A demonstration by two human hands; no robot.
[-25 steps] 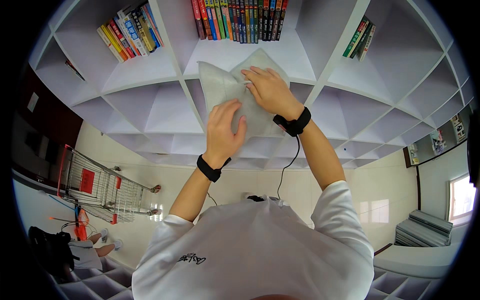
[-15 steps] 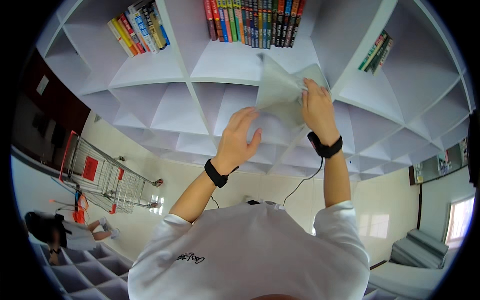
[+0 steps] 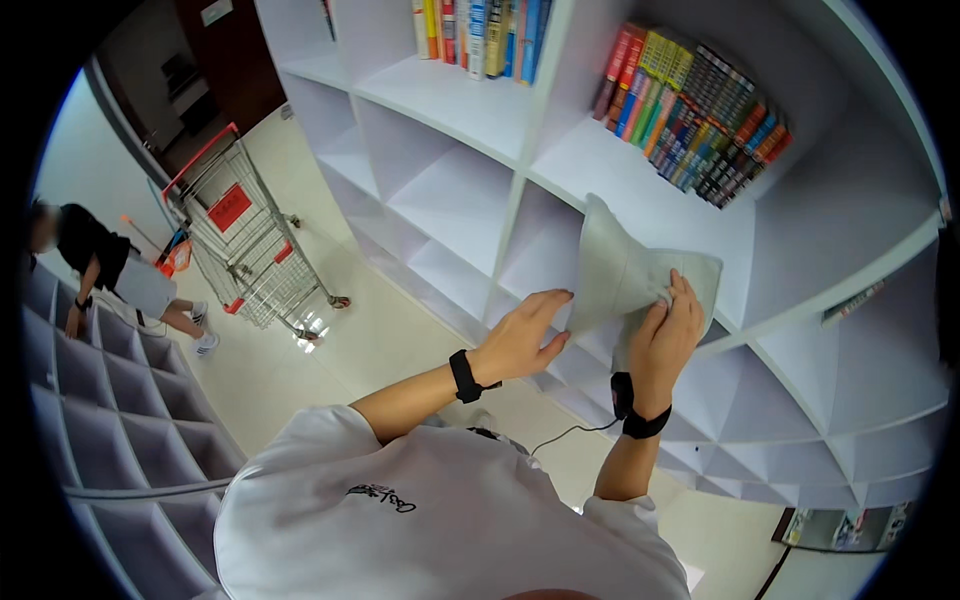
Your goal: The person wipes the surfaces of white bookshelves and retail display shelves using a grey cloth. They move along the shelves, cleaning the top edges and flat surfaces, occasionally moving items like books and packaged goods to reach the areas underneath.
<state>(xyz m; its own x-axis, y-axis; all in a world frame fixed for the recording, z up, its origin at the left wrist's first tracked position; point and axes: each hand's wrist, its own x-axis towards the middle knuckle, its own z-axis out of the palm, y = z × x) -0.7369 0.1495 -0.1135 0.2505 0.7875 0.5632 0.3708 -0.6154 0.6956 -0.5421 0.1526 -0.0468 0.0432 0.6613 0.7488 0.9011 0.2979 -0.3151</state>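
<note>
A thin grey cloth [image 3: 610, 268] hangs creased in front of a shelf of the white bookcase. My right hand [image 3: 664, 335] has its fingers closed on the bunched middle of the cloth, with one part spreading to the right. At the cloth's left edge is my left hand [image 3: 522, 335], its fingers stretched and its thumb apart; whether the fingertips touch the fabric cannot be made out. Behind the cloth, a row of colourful books [image 3: 690, 115] stands upright at the back of the shelf.
More books [image 3: 480, 35] fill part of the neighbouring compartment. A wire shopping cart [image 3: 250, 230] stands on the tiled floor to the left. Beyond it, a person [image 3: 130, 265] leans by another low cubby unit [image 3: 130, 400]. A thin cable [image 3: 570, 432] runs from my right wristband.
My view has turned, so the bookcase now slants and the cart sits higher. My right hand still grips the cloth, which hangs folded differently; my left hand stays by its left edge.
</note>
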